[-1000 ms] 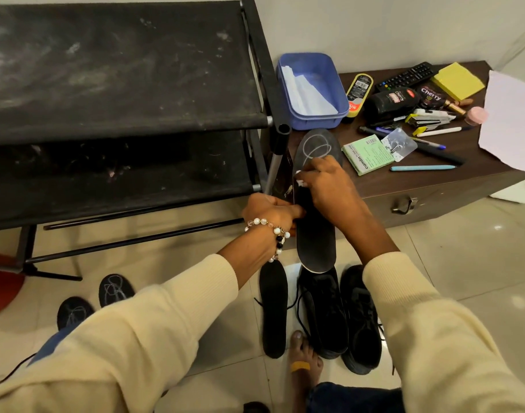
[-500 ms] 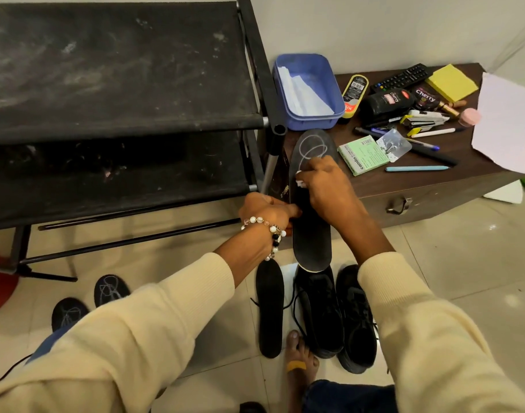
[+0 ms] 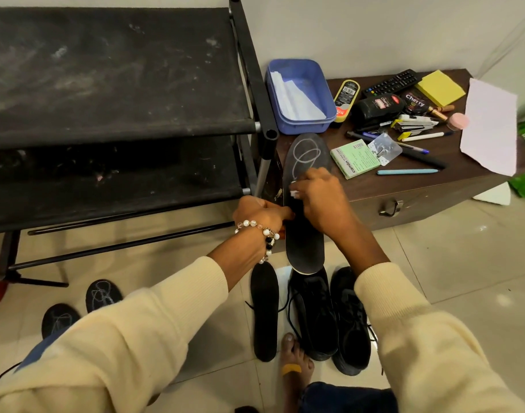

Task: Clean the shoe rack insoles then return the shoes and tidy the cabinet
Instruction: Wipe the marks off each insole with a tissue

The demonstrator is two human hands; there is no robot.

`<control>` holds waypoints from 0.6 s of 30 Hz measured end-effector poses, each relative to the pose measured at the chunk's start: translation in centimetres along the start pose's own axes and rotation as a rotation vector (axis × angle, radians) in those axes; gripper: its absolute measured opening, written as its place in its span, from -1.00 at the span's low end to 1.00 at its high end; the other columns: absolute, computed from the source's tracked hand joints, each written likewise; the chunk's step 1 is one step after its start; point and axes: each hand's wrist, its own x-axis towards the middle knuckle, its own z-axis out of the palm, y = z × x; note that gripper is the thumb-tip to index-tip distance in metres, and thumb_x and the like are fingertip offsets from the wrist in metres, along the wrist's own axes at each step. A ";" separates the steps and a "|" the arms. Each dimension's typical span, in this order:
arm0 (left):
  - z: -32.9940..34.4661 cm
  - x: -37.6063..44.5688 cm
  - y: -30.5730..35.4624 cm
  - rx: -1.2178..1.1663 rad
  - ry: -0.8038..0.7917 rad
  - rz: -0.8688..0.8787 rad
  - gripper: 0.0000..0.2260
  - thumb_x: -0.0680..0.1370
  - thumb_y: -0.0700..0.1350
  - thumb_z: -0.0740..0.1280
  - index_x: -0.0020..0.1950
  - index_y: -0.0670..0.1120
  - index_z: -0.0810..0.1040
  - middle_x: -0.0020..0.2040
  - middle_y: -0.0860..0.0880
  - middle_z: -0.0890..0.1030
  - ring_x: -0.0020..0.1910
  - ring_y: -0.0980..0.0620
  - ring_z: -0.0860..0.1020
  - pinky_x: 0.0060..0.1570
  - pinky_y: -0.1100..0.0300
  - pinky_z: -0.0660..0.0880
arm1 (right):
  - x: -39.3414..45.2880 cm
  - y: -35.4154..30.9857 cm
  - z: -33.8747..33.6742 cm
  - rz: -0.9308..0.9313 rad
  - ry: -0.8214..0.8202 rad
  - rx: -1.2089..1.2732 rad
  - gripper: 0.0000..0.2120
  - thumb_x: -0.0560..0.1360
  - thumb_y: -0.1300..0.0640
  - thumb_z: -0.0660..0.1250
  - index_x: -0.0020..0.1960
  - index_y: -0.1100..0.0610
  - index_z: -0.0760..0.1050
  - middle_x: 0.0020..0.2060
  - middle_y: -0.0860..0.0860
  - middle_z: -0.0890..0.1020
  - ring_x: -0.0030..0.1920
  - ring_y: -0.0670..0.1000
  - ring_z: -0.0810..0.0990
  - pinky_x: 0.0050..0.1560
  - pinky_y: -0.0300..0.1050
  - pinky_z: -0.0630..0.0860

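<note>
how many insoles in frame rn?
4. One held insole gripped by the left hand and wiped by the right hand; one plain insole on the floor beside the shoes; two scribbled insoles lower left, partly hidden by the sleeve. More may be hidden.

The left hand [image 3: 259, 213] grips the edge of a black insole [image 3: 305, 204] with white scribbles, just right of the shoe rack [image 3: 118, 84]; the right hand [image 3: 318, 198] presses a small white wipe [image 3: 294, 193] on it; black shoes [image 3: 332, 314] stand below
</note>
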 end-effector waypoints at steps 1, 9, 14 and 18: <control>0.0 -0.1 0.0 0.000 -0.001 -0.001 -0.87 0.34 -0.22 0.55 -0.29 -0.17 0.61 -0.24 -0.14 0.68 -0.27 -0.09 0.69 -0.19 0.00 0.66 | 0.0 -0.1 -0.1 -0.050 -0.027 0.003 -0.67 0.49 0.31 0.28 0.23 0.13 0.56 0.20 0.10 0.51 0.22 0.13 0.39 0.10 -0.10 0.37; -0.2 -0.3 0.3 -0.011 -0.044 -0.026 -0.86 0.36 -0.22 0.55 -0.22 -0.20 0.62 -0.16 -0.19 0.69 -0.20 -0.12 0.69 -0.12 -0.01 0.65 | -0.1 2.4 -0.2 0.165 0.076 -0.044 -0.64 0.48 0.34 0.29 0.27 0.21 0.51 0.22 0.17 0.47 0.24 0.17 0.36 0.13 -0.06 0.37; -0.1 -0.6 0.6 0.001 -0.034 -0.029 -0.82 0.37 -0.21 0.54 -0.11 -0.25 0.63 -0.14 -0.19 0.68 -0.18 -0.11 0.68 -0.10 -0.01 0.65 | 0.1 1.0 0.2 0.057 0.051 -0.024 -0.65 0.47 0.35 0.28 0.24 0.18 0.54 0.20 0.14 0.50 0.20 0.14 0.39 0.10 -0.12 0.35; -0.2 -0.6 0.6 -0.005 -0.031 -0.028 -0.83 0.36 -0.22 0.54 -0.13 -0.25 0.63 -0.15 -0.20 0.68 -0.18 -0.13 0.68 -0.11 -0.03 0.65 | -0.2 2.3 -0.3 -0.009 -0.003 -0.050 -0.64 0.49 0.33 0.29 0.27 0.14 0.52 0.23 0.11 0.49 0.22 0.13 0.38 0.13 -0.10 0.35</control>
